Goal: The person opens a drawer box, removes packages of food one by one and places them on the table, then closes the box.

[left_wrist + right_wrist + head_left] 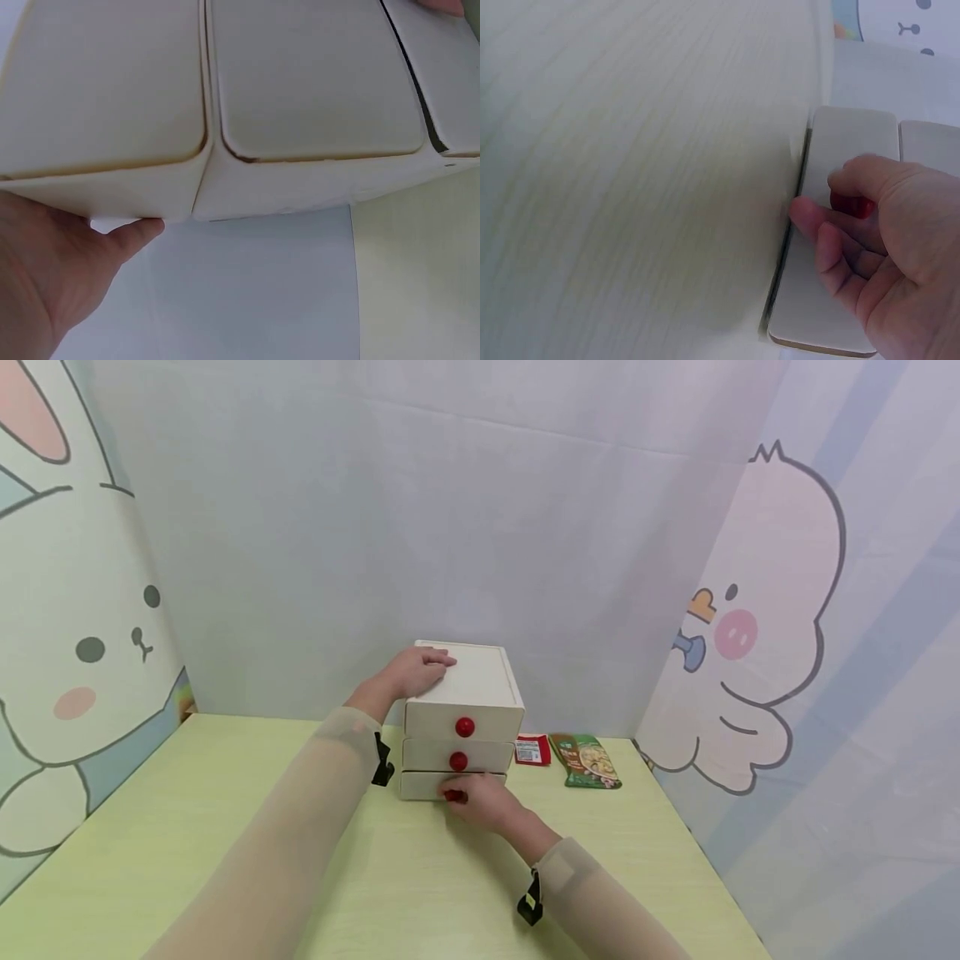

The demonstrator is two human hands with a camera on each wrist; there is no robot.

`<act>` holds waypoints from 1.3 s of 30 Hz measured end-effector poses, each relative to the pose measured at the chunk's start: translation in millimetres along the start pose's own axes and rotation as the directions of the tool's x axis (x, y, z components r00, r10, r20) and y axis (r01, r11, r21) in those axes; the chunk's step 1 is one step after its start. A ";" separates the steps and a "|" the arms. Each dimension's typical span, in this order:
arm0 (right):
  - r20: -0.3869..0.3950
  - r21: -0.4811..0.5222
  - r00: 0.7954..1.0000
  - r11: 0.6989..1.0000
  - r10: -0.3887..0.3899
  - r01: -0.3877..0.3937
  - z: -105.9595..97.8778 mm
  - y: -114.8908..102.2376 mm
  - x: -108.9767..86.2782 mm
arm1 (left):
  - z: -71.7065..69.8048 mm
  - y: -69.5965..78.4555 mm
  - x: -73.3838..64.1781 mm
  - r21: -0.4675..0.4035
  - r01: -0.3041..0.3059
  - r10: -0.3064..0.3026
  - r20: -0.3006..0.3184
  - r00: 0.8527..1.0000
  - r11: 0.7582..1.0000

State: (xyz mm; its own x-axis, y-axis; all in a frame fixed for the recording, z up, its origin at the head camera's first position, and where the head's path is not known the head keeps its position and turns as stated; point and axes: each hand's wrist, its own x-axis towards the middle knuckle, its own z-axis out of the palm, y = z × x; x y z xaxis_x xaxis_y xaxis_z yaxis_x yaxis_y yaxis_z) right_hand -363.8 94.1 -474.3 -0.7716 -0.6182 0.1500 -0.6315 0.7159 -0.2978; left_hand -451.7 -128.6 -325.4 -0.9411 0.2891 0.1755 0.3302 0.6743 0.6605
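A white three-drawer cabinet (474, 675) stands on the table, each drawer front bearing a round red knob. My left hand (420, 670) rests on the cabinet's top near its left edge, fingers extended over it; in the left wrist view the thumb (139, 236) lies against the cabinet's side. Low at the front, my right hand (486, 802) pinches the red knob (853, 205) of the bottom drawer (420, 786) between thumb and curled fingers. A thin dark gap runs along the top of that drawer front. The knobs of the middle drawer (458, 761) and top drawer (465, 727) are untouched.
Right of the cabinet lie a small red packet (533, 750) with a white label and a green-and-brown food pouch (586, 761). The pale yellow-green table (247, 777) meets a light curtain (300, 568) behind, with cartoon-printed curtains at both sides.
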 end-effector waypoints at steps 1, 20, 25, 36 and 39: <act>0.007 0.009 1.000 1.000 0.002 -0.002 -0.8 -0.4 -0.9 | -0.5 0.3 0.4 0.002 0.001 -0.001 0.000 1.000 1.000; 0.099 0.025 0.995 0.999 -0.022 0.019 -5.4 -9.0 -24.7 | 4.2 -4.5 0.6 -0.018 -0.015 0.014 -0.033 0.999 1.000; 0.097 0.023 0.994 0.998 -0.059 0.057 -5.7 -12.6 -32.5 | 4.4 -5.8 -0.7 -0.031 -0.016 0.015 -0.032 0.999 0.999; 0.104 0.043 0.991 0.996 -0.085 0.081 -6.5 -18.7 -45.8 | 4.8 -6.2 -1.6 -0.030 -0.022 0.021 -0.037 0.999 0.999; 0.107 0.044 0.990 0.995 -0.095 0.091 -7.9 -20.8 -49.4 | 4.8 -5.7 -1.3 -0.022 -0.021 0.021 -0.037 0.999 1.000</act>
State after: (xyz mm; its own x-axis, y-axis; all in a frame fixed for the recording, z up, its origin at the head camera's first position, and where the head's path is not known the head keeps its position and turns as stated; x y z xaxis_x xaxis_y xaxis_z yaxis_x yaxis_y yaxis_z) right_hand -313.2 112.2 -468.0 -0.6952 -0.7148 0.0764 -0.6952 0.6415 -0.3244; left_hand -452.1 -129.6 -333.0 -0.9361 0.2775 0.2160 0.3487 0.6528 0.6725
